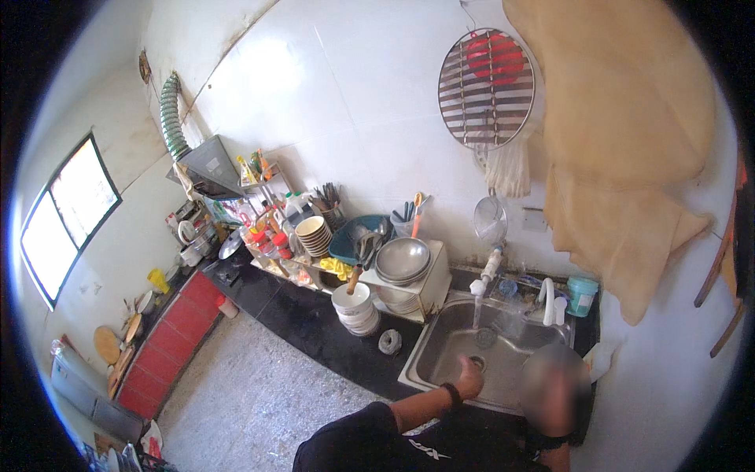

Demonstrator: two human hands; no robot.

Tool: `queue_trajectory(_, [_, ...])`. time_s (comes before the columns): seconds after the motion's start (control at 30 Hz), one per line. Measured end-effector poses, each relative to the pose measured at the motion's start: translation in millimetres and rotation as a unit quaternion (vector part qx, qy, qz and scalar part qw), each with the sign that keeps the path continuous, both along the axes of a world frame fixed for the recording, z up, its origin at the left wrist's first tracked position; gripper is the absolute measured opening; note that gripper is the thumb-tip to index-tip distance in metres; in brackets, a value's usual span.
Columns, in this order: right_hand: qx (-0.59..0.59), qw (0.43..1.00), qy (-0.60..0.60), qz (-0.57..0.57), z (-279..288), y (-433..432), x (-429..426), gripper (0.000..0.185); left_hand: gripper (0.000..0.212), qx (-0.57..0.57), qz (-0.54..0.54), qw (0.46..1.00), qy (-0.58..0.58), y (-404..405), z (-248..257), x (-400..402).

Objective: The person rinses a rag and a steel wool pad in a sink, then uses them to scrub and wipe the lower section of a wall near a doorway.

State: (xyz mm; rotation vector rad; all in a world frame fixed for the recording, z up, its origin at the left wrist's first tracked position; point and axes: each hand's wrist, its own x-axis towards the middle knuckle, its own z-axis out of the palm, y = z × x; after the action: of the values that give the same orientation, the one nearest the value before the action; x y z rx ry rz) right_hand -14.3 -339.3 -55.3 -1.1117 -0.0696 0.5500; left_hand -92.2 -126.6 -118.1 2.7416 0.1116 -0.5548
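Observation:
My left hand (470, 380) reaches over the near rim of a stainless steel sink (439, 354), close to the drain. Its thumb stands apart and nothing shows in its grasp. A dark band circles that wrist. On the right, a blurred patch covers my right hand (554, 389), so its fingers and anything in them are hidden. A white object (600, 361) sticks out beside the blur; I cannot tell whether the hand touches it. Above the basin is a white wall tap (479, 287), with a pale stream or tube below it. A dark round strainer (485, 337) lies in the sink.
Left of the sink stand a steel wool scrubber (390, 342) and stacked white bowls (357, 312). Metal bowls (403, 259) top a small shelf (433, 271). A curved white spout (547, 301) and teal tub (582, 296) stand behind the sink. A tan sheet (625, 147) hangs right.

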Motion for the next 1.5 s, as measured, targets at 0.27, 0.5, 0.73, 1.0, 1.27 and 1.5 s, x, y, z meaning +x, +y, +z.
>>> queue_trajectory(0.27, [-0.155,0.965,-0.209,-0.011,-95,-6,31,0.012,0.044,-0.554,0.18,0.812,0.032,-30,20,-10])
queue_trajectory(0.5, [-0.285,0.89,-0.26,0.242,19,27,-13,0.021,0.037,-0.715,0.237,0.656,0.054,-18,43,-34])
queue_trajectory(0.73, [-0.283,0.908,-0.14,0.275,-58,16,19,0.029,0.032,-0.655,0.282,0.697,-0.082,-1,59,-57])
queue_trajectory(1.0, [-0.395,0.779,-0.348,0.342,-47,27,2,0.035,0.034,-0.726,0.271,0.629,-0.06,24,-23,-63])
queue_trajectory(1.27, [-0.38,0.738,-0.556,0.025,57,34,-39,0.032,0.029,-0.533,0.145,0.821,-0.145,-5,31,-61])
queue_trajectory(1.5, [-0.28,0.889,-0.243,0.269,10,45,-34,0.034,0.014,-0.478,0.211,0.84,-0.149,-13,68,-66])
